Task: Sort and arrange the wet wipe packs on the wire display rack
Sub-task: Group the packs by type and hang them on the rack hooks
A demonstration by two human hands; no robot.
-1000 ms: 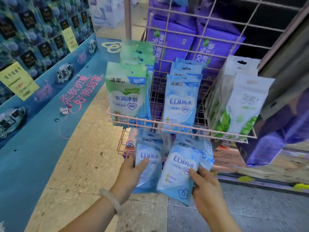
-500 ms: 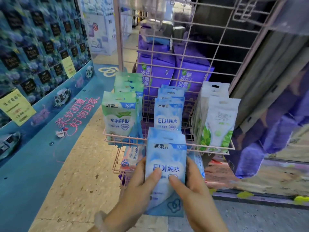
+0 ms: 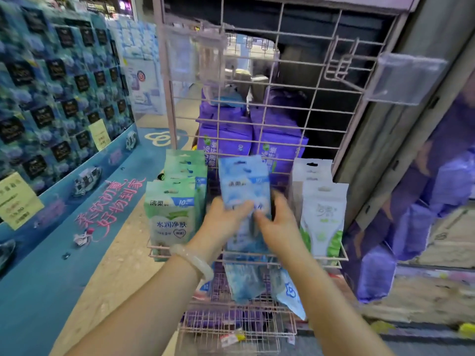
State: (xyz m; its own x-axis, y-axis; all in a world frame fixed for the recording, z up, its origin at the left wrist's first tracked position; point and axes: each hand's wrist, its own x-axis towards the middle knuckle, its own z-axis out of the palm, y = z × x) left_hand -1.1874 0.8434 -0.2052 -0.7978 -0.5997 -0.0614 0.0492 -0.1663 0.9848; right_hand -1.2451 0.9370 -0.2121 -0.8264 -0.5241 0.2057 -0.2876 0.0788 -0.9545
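Note:
A pink wire display rack [image 3: 288, 116] stands in front of me with a basket shelf [image 3: 331, 258] at waist height. In the shelf stand green wet wipe packs [image 3: 171, 214] on the left, blue packs [image 3: 244, 181] in the middle and white packs [image 3: 322, 214] on the right. My left hand [image 3: 222, 222] and my right hand [image 3: 279, 224] both grip the blue packs from the front, over the middle of the shelf. The packs and hands are blurred. More blue packs [image 3: 244, 281] lie in the lower basket [image 3: 236, 322].
Purple bulk packs [image 3: 226, 140] are stacked behind the rack's grid. A blue promotional wall [image 3: 51, 93] with yellow price tags runs along the left. Clear plastic label holders [image 3: 408, 78] jut from hooks at the upper right. Purple bags [image 3: 421, 222] hang on the right.
Both hands gathered the blue packs from the lower basket into one stack, then lifted it up and forward into the middle of the upper shelf. The view tilted upward.

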